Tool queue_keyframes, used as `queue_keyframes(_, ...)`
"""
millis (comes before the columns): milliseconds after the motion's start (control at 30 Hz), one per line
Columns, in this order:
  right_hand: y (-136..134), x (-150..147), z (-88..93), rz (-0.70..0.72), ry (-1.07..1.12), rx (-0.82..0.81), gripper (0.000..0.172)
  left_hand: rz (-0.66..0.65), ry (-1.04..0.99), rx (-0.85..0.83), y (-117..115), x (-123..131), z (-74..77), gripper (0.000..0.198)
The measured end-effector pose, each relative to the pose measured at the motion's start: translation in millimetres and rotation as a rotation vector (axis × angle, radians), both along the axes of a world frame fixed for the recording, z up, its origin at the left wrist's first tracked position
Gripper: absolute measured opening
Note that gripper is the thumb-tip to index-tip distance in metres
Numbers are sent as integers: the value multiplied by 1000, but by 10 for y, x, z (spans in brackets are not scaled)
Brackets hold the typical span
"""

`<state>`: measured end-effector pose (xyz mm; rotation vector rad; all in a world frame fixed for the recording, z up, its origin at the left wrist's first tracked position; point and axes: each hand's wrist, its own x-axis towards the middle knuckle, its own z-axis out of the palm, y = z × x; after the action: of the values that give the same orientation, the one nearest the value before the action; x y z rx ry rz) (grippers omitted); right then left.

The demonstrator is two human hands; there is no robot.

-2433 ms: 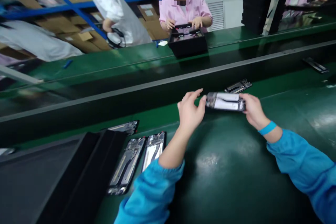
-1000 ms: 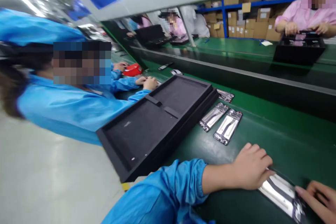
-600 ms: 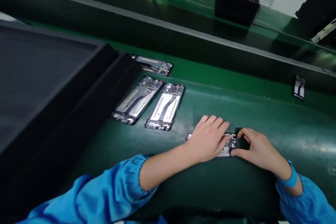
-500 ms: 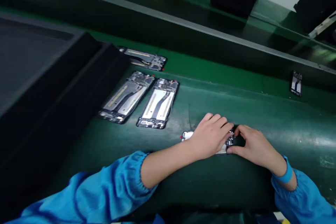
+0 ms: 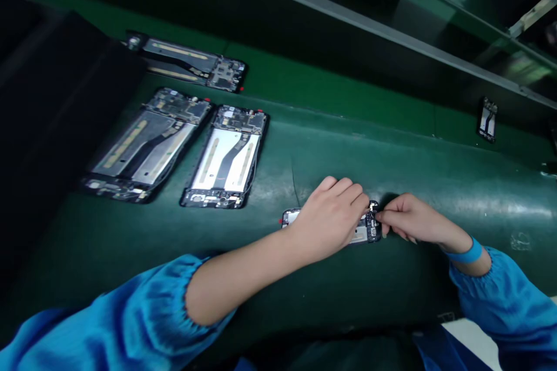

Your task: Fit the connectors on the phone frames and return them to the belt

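An opened phone (image 5: 359, 236), its circuit boards and metal frame bare, lies lengthwise on the green work surface. Across its middle lies my left hand (image 5: 327, 220), which covers much of it, with the fingers curled over the far side and close to the small board at the right end. My right hand (image 5: 408, 219) is at that same end, thumb and forefinger pinched together against the board's edge. What the pinch holds, if anything, is too small to make out. A blue band (image 5: 466, 252) circles my right wrist.
Left of my hands lie two opened phones, a bright one (image 5: 228, 156) and a darker one (image 5: 145, 145). Another (image 5: 187, 64) lies behind them, partly hidden by a black box (image 5: 65, 104). One more phone (image 5: 487, 120) rests far right, near a raised rail (image 5: 348, 17).
My right thumb and forefinger have come together from a wider curl, at the phone's right end. My left hand stays over the phone. The whole view has shifted and come closer.
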<state>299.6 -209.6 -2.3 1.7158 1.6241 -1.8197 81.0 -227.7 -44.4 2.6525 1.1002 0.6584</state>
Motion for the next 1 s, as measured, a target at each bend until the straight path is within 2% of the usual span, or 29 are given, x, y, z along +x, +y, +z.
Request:
queue_keyframes(100,47,-36,-16,-80,-6,-95,33,27,-2,33,-8,29,-13,18)
queue_keyframes(500,51,-70,8,-107,4,-127,31,-17,-19,2,-39,18,-13,15)
queue_keyframes(700,28,-184,15,-158,-31,-45,37,-16,-22,-62,-26,14,10,16)
queue_keyframes(867,74,-178,26,-161,-15,-137,36,-7,-20,-94,-21,11,26,16)
queue_keyframes(1000,98,-202,13,-158,-37,-126,37,-2,-29,-109,-23,3,28,17)
